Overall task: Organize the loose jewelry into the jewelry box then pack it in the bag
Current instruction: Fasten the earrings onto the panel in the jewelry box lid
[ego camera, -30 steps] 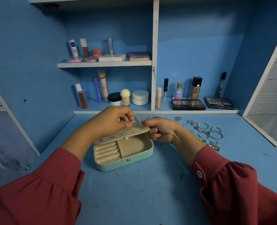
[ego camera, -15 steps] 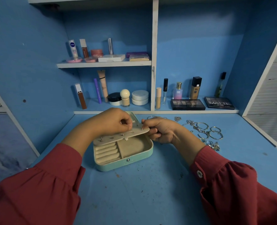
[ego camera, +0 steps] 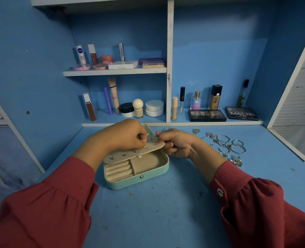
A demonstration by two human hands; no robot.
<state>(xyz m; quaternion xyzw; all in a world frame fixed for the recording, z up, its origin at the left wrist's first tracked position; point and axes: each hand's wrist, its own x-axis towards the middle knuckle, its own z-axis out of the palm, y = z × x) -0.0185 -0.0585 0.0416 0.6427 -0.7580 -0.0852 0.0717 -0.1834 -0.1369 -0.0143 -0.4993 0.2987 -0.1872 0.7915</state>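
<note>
Head view is showing us at the earring stage of the job: we are working over the mint-green jewelry box [ego camera: 137,178], which is sitting open on the blue desk [ego camera: 157,212] directly in front of us, its ring rolls and square compartment bare as far as we can see. Our right hand [ego camera: 176,144] is gripping the right end of the beige earring panel [ego camera: 130,153] and propping it up at a tilt above the tray, while our left hand [ego camera: 128,136] is curled over the panel's far edge, fingertips pinching at something small there, most likely a stud; the item itself is too tiny for us to make out. Several studs [ego camera: 124,155] are already sitting in the panel's holes. We are judging the task as only partly along, since the pile of hoops, rings and chains [ego camera: 227,147] is lying loose on the desk to the right of the box, well clear of it. What comes next, we think, is seating this stud, lowering the panel flat, then reaching right for the hoops. That calls for a light, precise pinch, because the chains look ready to tangle. No bag is showing anywhere in view.
</note>
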